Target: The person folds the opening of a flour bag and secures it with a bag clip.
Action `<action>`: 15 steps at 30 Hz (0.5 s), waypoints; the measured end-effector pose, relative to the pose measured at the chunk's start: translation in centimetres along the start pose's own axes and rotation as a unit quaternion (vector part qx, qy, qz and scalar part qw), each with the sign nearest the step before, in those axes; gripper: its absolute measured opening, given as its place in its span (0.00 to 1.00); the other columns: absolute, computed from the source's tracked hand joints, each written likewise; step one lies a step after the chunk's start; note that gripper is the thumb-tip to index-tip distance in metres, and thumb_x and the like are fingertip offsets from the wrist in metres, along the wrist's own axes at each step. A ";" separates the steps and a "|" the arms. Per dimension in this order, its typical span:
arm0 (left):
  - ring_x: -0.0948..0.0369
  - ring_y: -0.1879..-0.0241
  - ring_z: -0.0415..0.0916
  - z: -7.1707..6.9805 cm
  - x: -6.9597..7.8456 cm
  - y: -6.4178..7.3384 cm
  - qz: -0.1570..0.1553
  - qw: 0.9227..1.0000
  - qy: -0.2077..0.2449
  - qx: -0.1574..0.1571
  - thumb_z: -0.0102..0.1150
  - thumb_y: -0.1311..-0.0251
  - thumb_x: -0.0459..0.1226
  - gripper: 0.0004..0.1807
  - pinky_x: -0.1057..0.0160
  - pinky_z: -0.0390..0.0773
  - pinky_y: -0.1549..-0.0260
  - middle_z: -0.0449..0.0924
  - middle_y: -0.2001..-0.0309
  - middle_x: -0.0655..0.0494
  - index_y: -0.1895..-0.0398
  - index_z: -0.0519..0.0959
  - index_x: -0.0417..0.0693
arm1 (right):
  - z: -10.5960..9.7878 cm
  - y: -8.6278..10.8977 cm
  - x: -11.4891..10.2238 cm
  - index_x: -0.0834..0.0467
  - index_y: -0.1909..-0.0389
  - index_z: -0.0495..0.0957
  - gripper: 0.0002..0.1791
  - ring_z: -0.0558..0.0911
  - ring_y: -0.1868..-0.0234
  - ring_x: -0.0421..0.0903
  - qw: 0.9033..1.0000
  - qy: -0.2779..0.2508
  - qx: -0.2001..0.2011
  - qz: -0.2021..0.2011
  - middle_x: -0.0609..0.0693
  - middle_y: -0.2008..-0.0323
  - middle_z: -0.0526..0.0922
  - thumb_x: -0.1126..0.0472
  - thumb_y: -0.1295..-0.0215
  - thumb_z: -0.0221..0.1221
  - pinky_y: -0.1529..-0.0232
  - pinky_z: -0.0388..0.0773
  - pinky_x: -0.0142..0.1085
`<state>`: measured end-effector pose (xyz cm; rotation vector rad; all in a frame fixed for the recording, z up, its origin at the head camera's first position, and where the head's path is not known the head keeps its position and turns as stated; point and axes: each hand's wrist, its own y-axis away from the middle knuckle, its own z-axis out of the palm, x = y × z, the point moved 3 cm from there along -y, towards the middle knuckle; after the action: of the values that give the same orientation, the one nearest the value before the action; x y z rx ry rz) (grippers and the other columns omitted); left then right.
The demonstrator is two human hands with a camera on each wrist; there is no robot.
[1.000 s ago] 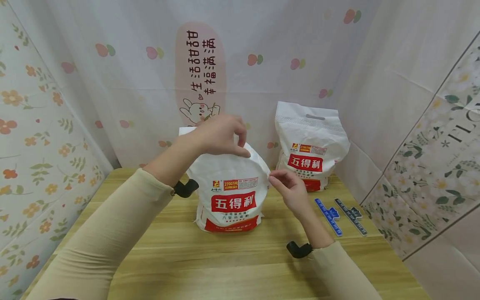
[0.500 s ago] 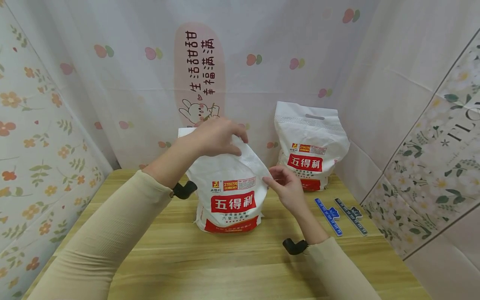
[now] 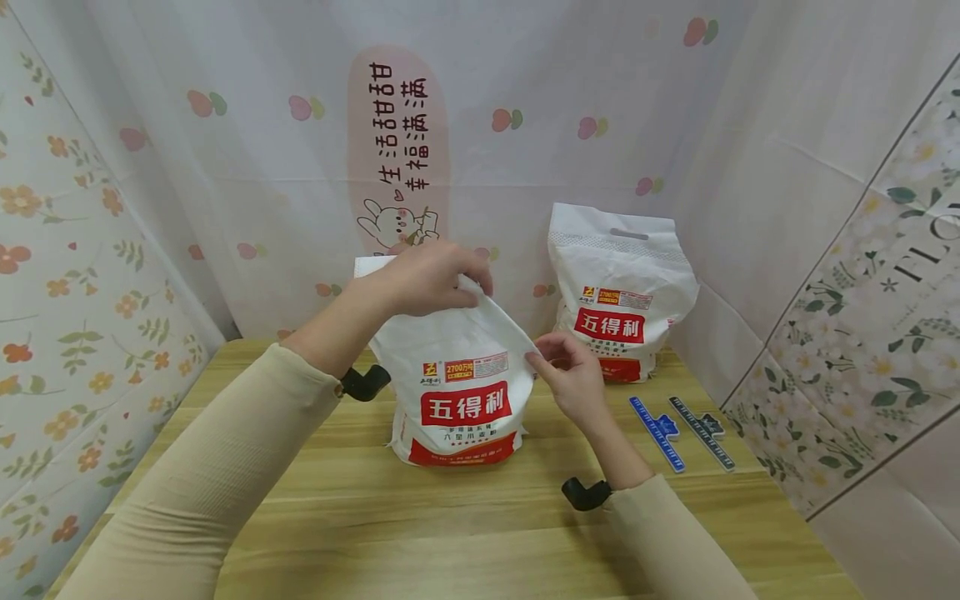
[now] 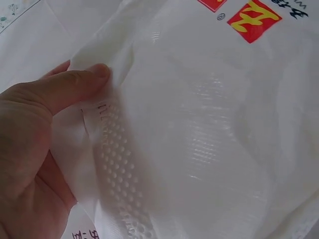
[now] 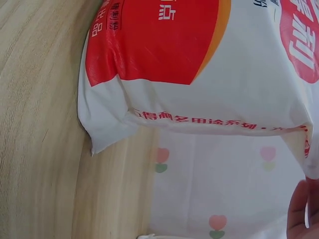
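A white flour bag (image 3: 461, 346) with red and black print stands upright on the wooden table. Across its top reaches my left hand (image 3: 431, 282), gripping the upper edge with thumb in front and fingers behind. In the left wrist view, that thumb of the left hand (image 4: 37, 109) presses the plastic near a dotted embossed strip (image 4: 119, 164). My right hand (image 3: 573, 375) pinches the bag's upper right corner, and the edge between both hands runs straight and slanting. Only some fingers of the right hand (image 5: 299, 211) show in the right wrist view, by the bag's corner.
Another flour bag (image 3: 611, 271) with a cut-out handle stands behind on the right. A blue clip (image 3: 660, 433) and a dark grey clip (image 3: 703, 433) lie on the table (image 3: 420, 533) at the right. Patterned curtains (image 3: 277, 150) enclose the back and sides.
The right hand has shifted slightly left with the bag's corner. The left hand has sunk a little, and the top edge between the hands has gone from curved to straight.
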<state>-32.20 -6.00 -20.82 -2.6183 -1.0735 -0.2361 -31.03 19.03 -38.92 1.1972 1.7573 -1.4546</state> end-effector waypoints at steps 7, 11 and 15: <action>0.54 0.46 0.83 0.4 -0.7 0.3 0.023 1.000 -0.009 0.008 0.70 0.28 0.35 0.05 0.50 0.83 0.41 0.90 0.48 0.56 0.55 0.91 0.56 | 0.3 0.3 -0.2 0.61 0.55 0.87 0.04 0.82 0.60 0.40 0.998 0.037 0.018 -0.047 0.58 0.58 0.87 0.68 0.27 0.70 0.58 0.83 0.27; 0.54 0.47 0.83 0.4 -0.8 0.4 0.033 0.999 -0.026 0.012 0.70 0.29 0.34 0.06 0.50 0.82 0.42 0.89 0.49 0.56 0.60 0.91 0.57 | 0.3 0.5 -0.2 0.62 0.60 0.88 0.05 0.80 0.61 0.38 0.995 0.054 0.038 -0.075 0.57 0.62 0.86 0.73 0.31 0.71 0.58 0.80 0.26; 0.54 0.49 0.82 0.5 -0.7 0.5 0.044 0.998 -0.045 0.013 0.70 0.29 0.33 0.07 0.50 0.82 0.44 0.88 0.50 0.57 0.62 0.90 0.57 | 0.4 0.6 -0.2 0.62 0.63 0.89 0.08 0.79 0.60 0.37 0.991 0.065 0.047 -0.105 0.57 0.63 0.85 0.77 0.36 0.72 0.58 0.81 0.24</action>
<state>-32.31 -6.64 -21.58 -2.6664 -0.9800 -0.0859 -30.47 18.62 -39.08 1.2085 1.9720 -1.6263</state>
